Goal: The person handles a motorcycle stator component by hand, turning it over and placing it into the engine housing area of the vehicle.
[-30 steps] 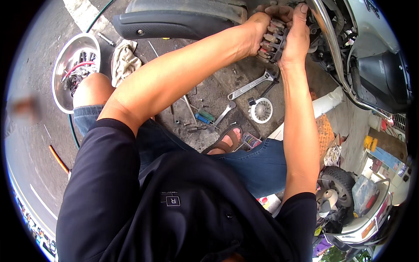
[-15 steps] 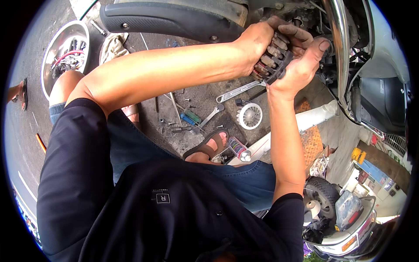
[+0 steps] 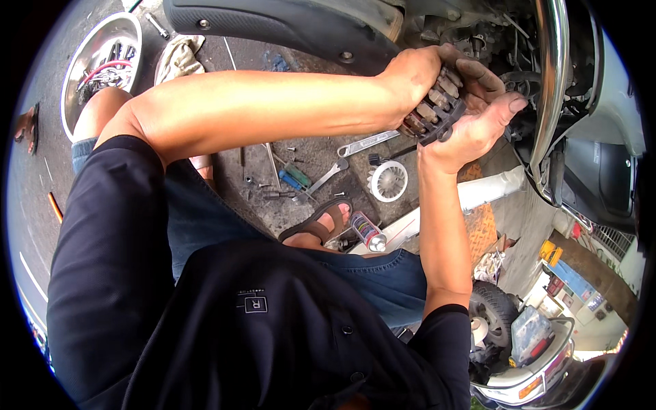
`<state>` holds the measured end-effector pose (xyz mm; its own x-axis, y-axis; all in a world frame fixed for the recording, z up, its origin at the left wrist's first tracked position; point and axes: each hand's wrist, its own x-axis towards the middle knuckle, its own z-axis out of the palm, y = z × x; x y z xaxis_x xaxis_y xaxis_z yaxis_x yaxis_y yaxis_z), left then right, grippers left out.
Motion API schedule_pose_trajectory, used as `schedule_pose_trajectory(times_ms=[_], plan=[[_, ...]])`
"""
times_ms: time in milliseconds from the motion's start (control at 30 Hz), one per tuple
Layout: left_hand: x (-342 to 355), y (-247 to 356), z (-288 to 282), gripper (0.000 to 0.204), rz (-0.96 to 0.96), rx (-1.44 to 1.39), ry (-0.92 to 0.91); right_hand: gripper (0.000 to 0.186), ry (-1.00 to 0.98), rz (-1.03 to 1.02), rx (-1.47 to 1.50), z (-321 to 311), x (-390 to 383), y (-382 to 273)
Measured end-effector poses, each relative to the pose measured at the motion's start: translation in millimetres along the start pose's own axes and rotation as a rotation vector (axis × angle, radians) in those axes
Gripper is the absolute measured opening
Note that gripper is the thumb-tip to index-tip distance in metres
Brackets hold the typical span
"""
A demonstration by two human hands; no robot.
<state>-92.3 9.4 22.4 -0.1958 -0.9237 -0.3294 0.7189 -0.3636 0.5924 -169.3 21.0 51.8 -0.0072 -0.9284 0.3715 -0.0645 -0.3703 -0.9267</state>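
Observation:
My left hand (image 3: 415, 76) curls around one side of a dark, grimy cogged drive belt (image 3: 432, 108), its thick teeth facing me. Against the belt's other side lies my right hand (image 3: 468, 137), palm turned up and thumb stretched out to the right. Both hands keep the belt up in front of the open side of a scooter (image 3: 478, 44). Some fingertips behind the belt are blackened and partly hidden. Below the hands, a white fan wheel (image 3: 388, 181) lies on the ground near a ring spanner (image 3: 369, 143).
A steel bowl of tools (image 3: 139, 48) and a rag (image 3: 179, 60) sit at the left. Another spanner (image 3: 328, 175), a blue screwdriver (image 3: 289, 180), loose screws and a spray can (image 3: 367, 231) lie around my foot. A chrome bar (image 3: 552, 68) stands right of my hands.
Both hands and the belt have shifted slightly right and down in the picture, while the whole view has moved a little. My grip on the belt looks much the same.

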Motion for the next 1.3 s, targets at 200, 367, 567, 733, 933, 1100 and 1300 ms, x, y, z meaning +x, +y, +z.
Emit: schedule_pose_trajectory(times_ms=[200, 367, 567, 733, 933, 1100, 1300], plan=[[7, -4, -11, 0.027, 0.066, 0.105, -0.031, 0.081, 0.034, 0.002, 0.034, 8, -3, 1], [3, 4, -4, 0.027, 0.063, 0.024, -0.033, 0.081, 0.029, -0.008, -0.048, 5, 0, 0], [-10, 14, 0, 0.025, 0.016, -0.017, -0.082, 0.078, -0.024, -0.030, -0.022, 3, 1, 1], [-5, 5, 1, 0.023, -0.092, -0.153, -0.064, 0.065, -0.139, 0.105, 0.102, -7, 1, 3], [-11, 25, 16, 0.030, -0.088, -0.067, -0.039, 0.065, -0.211, 0.106, 0.250, -7, 29, -6], [-18, 26, 11, 0.029, -0.138, -0.109, -0.071, 0.075, -0.352, 0.066, 0.048, -2, 22, -13], [-32, 14, 3, 0.029, 0.053, -0.052, -0.167, 0.071, -0.314, -0.019, 0.051, -5, 4, -18]])
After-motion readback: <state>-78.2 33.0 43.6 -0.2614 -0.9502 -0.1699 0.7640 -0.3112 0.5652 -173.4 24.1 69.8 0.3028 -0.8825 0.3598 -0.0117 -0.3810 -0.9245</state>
